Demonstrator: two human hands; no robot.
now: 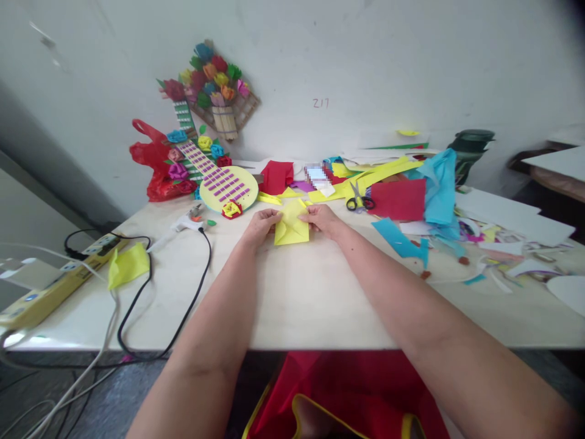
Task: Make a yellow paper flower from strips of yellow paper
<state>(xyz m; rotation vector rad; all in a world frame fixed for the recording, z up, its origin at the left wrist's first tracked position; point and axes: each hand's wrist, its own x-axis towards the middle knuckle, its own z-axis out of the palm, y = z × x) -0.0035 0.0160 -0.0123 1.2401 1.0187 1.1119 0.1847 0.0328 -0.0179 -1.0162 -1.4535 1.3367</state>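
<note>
Between my two hands is a small yellow sheet of paper or crepe (pixel 292 227), with curved fold or cut lines on its face. My left hand (pixel 264 227) pinches its left edge, and my right hand (pixel 323 221) pinches the upper right edge. Left of my hands lies a round yellow guitar-shaped craft (pixel 249 182) with purple strips and a yellow-red paper flower (pixel 232 209). Black-handled scissors (pixel 359 200) rest to the right, beside a folded red sheet (pixel 397 200).
A white glue gun (pixel 189 221) with a black cord lies at left, near a yellow power strip (pixel 68 279) and a yellow piece (pixel 129 266). Blue crepe (pixel 441 189), paper scraps (pixel 503 250) and a dark green container (pixel 470 149) occupy the right. A flower decoration (pixel 223 122) leans on the wall.
</note>
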